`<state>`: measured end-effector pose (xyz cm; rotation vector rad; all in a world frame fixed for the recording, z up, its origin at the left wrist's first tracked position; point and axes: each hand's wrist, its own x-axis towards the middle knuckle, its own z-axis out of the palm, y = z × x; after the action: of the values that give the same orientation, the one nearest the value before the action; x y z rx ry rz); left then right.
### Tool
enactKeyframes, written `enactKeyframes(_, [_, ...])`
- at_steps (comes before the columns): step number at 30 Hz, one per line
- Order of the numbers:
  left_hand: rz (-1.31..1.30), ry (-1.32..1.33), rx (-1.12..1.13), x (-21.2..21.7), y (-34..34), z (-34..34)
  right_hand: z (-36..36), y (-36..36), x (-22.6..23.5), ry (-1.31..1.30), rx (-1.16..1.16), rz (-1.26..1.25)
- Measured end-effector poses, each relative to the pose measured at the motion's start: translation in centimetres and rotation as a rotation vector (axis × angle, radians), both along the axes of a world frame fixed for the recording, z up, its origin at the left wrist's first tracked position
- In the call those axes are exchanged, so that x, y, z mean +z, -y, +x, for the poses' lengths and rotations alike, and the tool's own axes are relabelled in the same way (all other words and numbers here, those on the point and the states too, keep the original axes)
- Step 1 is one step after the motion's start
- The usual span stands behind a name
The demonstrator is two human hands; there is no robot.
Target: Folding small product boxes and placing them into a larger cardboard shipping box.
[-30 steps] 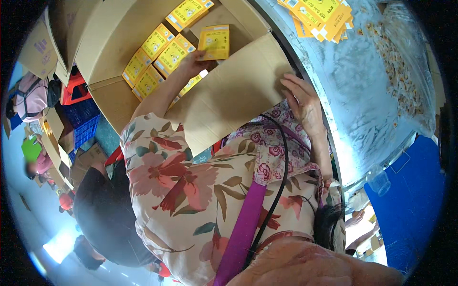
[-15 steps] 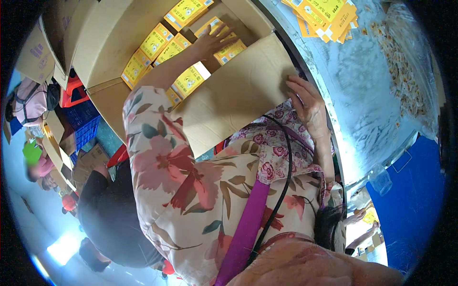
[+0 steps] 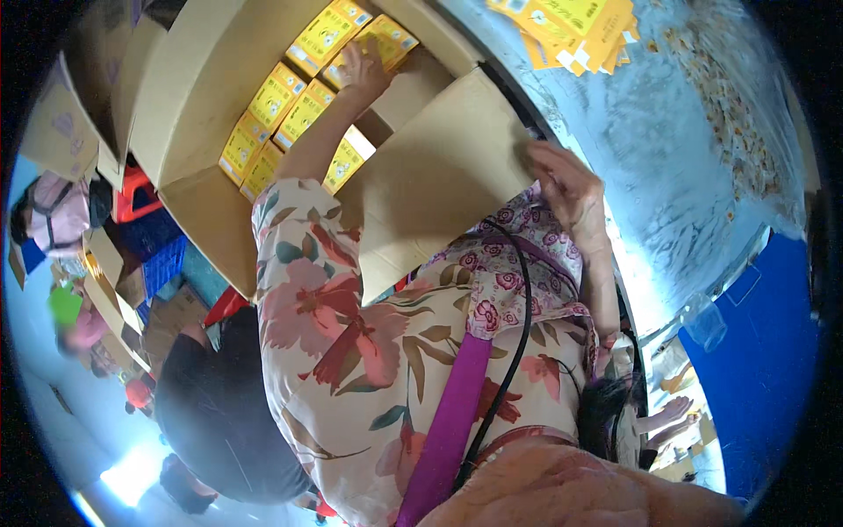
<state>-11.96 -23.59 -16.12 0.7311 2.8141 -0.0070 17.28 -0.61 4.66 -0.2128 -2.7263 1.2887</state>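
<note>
A large open cardboard carton (image 3: 189, 202) holds rows of small yellow boxes (image 3: 277, 105). My left hand (image 3: 362, 68) reaches deep into the carton and presses flat on a yellow box (image 3: 391, 37) in the far row. My right hand (image 3: 566, 180) rests on the edge of the carton's near flap (image 3: 430, 180), fingers curled against the cardboard. My floral sleeve and body fill the middle of the view.
A stack of flat yellow boxes (image 3: 571, 31) lies on the pale blue table (image 3: 685, 158) to the right. Red and blue crates (image 3: 145, 228) and more cardboard stand at the left. A person in black (image 3: 219, 413) sits below left. A blue surface (image 3: 764, 351) is at the right.
My left hand has carried a yellow box further into the carton and now presses it down in the far row. My right hand has stayed on the flap.
</note>
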Motion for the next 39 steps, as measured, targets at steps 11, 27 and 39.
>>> enactKeyframes(11, [1.043, -0.260, -0.008, 17.3, -6.4, -0.1, -6.3, -9.3, -3.8, -0.129, -0.678, -0.215])
enactKeyframes(27, [1.048, 0.824, 0.245, 14.5, -21.9, -3.6, -14.3, -14.5, -5.6, 0.060, -0.432, -0.266])
enactKeyframes(39, [1.812, 1.007, 0.823, 15.6, -23.1, 13.0, -25.3, -20.9, -3.6, 0.227, 0.318, 0.181])
